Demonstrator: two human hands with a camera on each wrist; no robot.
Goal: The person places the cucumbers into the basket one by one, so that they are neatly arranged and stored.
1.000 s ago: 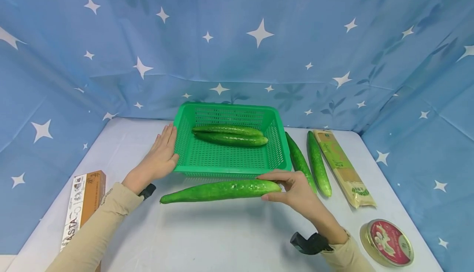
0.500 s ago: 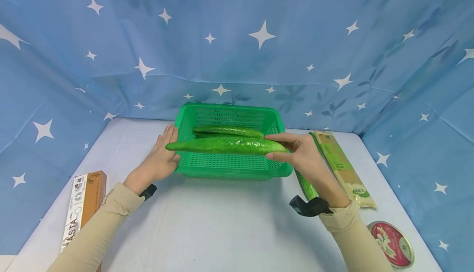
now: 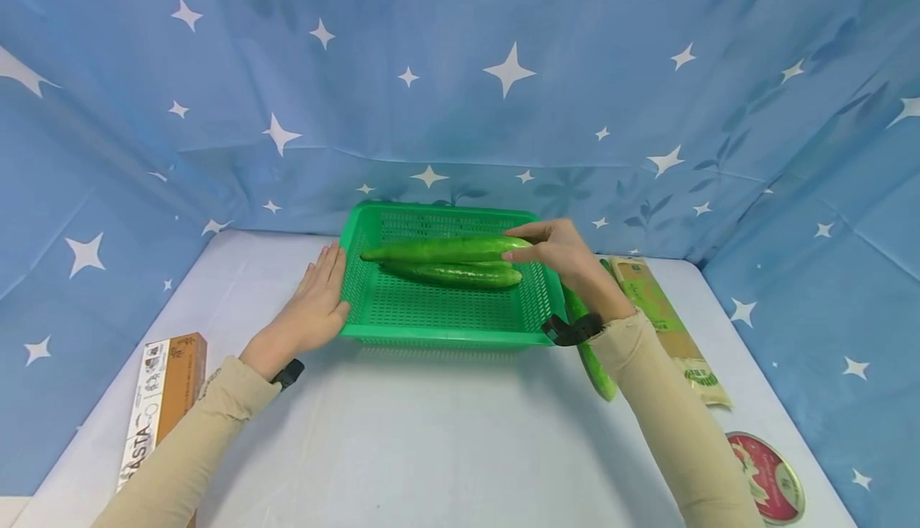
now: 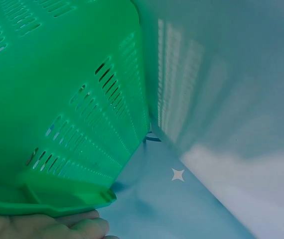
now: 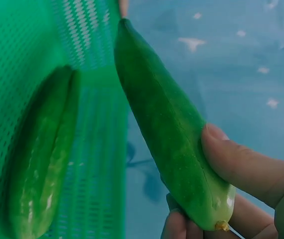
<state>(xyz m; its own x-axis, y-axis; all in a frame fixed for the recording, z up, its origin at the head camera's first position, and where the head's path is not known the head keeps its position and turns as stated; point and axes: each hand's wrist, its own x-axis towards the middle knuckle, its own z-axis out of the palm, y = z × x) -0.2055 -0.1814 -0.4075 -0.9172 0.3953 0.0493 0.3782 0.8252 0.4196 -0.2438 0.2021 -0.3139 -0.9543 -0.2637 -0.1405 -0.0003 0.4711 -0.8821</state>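
My right hand (image 3: 557, 252) pinches a long green cucumber (image 3: 438, 249) by its thick right end, thumb on one side and fingers on the other. The cucumber lies level above the green plastic basket (image 3: 446, 335), its thin end pointing left. Two more cucumbers (image 5: 42, 159) rest side by side on the basket floor in the right wrist view; from the head, the held one partly covers them. With fingers straight, my left hand (image 3: 312, 304) rests along the basket's left side. The left wrist view shows those fingers (image 4: 84, 226) right at the rim.
Right of the basket lies a cucumber (image 3: 596, 368), partly behind my right arm, with a bit of another showing farther back. Beyond are a flat green-and-tan packet (image 3: 661, 320) and a red-lidded tin (image 3: 769, 476). A pasta box (image 3: 161, 400) stands left. A blue star-patterned curtain (image 3: 460, 113) encloses the table.
My right hand has carried the cucumber from in front of the basket, up and away from me, to over the basket's far half. The left hand stays at the basket's side.
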